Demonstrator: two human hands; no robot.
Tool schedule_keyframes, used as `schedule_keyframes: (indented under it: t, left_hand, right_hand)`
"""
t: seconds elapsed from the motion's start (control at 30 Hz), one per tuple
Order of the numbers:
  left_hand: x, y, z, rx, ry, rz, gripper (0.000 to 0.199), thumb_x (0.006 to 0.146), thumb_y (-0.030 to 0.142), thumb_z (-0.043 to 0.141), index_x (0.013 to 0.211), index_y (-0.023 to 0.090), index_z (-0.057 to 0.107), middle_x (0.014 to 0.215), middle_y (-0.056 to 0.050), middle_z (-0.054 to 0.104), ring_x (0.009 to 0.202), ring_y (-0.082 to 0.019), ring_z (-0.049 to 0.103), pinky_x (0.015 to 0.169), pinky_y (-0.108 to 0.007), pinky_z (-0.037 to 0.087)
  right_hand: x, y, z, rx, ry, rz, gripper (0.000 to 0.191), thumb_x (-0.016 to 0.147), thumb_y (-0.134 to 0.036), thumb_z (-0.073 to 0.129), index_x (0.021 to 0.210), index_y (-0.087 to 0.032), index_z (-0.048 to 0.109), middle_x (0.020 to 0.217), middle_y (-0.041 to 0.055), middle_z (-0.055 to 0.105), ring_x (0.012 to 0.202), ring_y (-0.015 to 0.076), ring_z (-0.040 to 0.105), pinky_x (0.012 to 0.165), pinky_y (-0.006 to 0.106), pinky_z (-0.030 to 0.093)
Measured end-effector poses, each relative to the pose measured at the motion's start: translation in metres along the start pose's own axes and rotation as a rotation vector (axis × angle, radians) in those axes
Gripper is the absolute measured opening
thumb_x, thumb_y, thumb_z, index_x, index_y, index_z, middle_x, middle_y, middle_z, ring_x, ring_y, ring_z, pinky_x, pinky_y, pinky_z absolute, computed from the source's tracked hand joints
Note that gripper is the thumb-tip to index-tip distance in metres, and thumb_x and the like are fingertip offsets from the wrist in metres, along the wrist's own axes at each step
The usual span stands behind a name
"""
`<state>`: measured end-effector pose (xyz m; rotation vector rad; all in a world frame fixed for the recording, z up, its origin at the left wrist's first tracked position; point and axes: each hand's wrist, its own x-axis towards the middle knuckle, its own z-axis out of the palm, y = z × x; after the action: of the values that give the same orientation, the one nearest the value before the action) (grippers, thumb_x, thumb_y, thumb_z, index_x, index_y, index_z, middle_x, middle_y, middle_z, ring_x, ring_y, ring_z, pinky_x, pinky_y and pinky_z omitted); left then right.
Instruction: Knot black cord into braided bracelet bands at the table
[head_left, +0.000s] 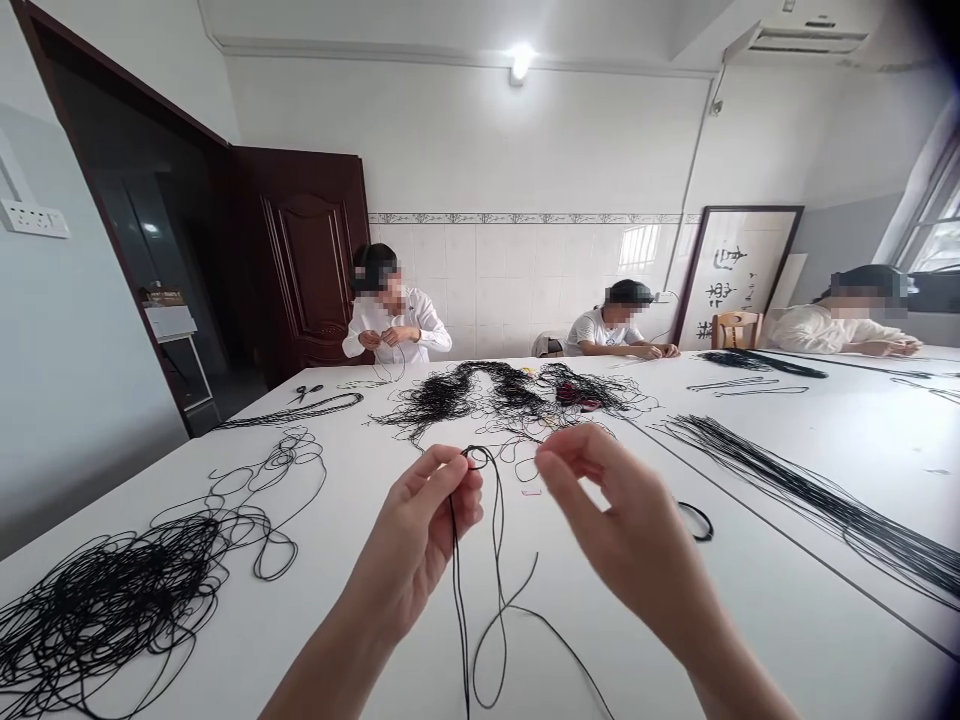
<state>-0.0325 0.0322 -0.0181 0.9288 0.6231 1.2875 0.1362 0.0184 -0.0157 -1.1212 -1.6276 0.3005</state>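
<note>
Left hand (412, 535) pinching a black cord loop (498, 560), right hand (622, 520) held apart (empty), above a white table (352, 520)

On my feed, the thin black cord (498, 560) looks smooth with a faint sheen, and it lies on a white tabletop (757, 630) with a smooth, satin finish. Behind it I see a polished dark wooden door (307, 260), glossy glazed wall tiles (510, 270) and a varnished wooden chair (736, 330).
</note>
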Motion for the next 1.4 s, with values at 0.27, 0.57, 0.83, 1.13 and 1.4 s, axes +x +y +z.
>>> schedule_keyframes:
  t: [0.27, 0.57, 0.83, 1.13, 1.4]
  left_hand:
    - [-0.003, 0.001, 0.000, 0.056, -0.031, 0.031, 0.015, 0.082, 0.029, 0.070, 0.075, 0.020, 0.062, 0.068, 0.002, 0.055, 0.064, -0.008, 0.049, 0.064, -0.018, 0.046]
    - [-0.005, -0.002, 0.001, 0.366, 0.001, 0.240, 0.021, 0.084, 0.033, 0.068, 0.069, 0.020, 0.062, 0.066, 0.002, 0.058, 0.068, -0.010, 0.053, 0.069, -0.020, 0.047]
    - [-0.003, -0.001, 0.000, 0.222, 0.030, 0.122, 0.018, 0.076, 0.032, 0.075, 0.071, 0.019, 0.065, 0.069, 0.000, 0.063, 0.070, -0.011, 0.057, 0.067, -0.019, 0.047]
    - [-0.004, 0.005, 0.000, 0.187, 0.003, 0.055, 0.018, 0.076, 0.029, 0.074, 0.069, 0.018, 0.061, 0.060, 0.003, 0.056, 0.047, -0.003, 0.033, 0.045, -0.016, 0.027]
    - [-0.005, 0.003, 0.001, 0.272, -0.003, 0.035, 0.019, 0.078, 0.029, 0.068, 0.065, 0.019, 0.058, 0.049, 0.007, 0.034, 0.044, -0.004, 0.022, 0.044, -0.021, 0.021]
  right_hand:
    - [0.001, -0.001, 0.017, -0.041, -0.119, -0.035, 0.012, 0.091, -0.027, 0.053, 0.085, -0.022, 0.062, 0.082, -0.0003, 0.069, 0.078, 0.0152, 0.064, 0.070, 0.029, 0.049]
    - [-0.017, -0.008, 0.025, -0.224, 0.225, -0.531, 0.006, 0.091, -0.011, 0.058, 0.090, -0.016, 0.060, 0.072, 0.0012, 0.060, 0.065, 0.0120, 0.052, 0.068, 0.031, 0.040]
    - [-0.019, -0.006, 0.036, -0.383, 0.230, -0.736, 0.015, 0.086, -0.005, 0.058, 0.095, -0.016, 0.063, 0.080, 0.0039, 0.065, 0.068, 0.0144, 0.048, 0.070, 0.034, 0.035]
    - [0.009, 0.006, 0.006, 0.235, -0.312, -0.081, 0.020, 0.093, -0.036, 0.053, 0.098, -0.020, 0.064, 0.097, 0.0050, 0.068, 0.094, 0.0170, 0.063, 0.084, 0.034, 0.051]
    - [0.019, 0.013, -0.003, 0.381, -0.542, 0.090, 0.019, 0.086, -0.036, 0.063, 0.082, -0.018, 0.066, 0.082, 0.0037, 0.068, 0.082, 0.0154, 0.062, 0.073, 0.029, 0.052]
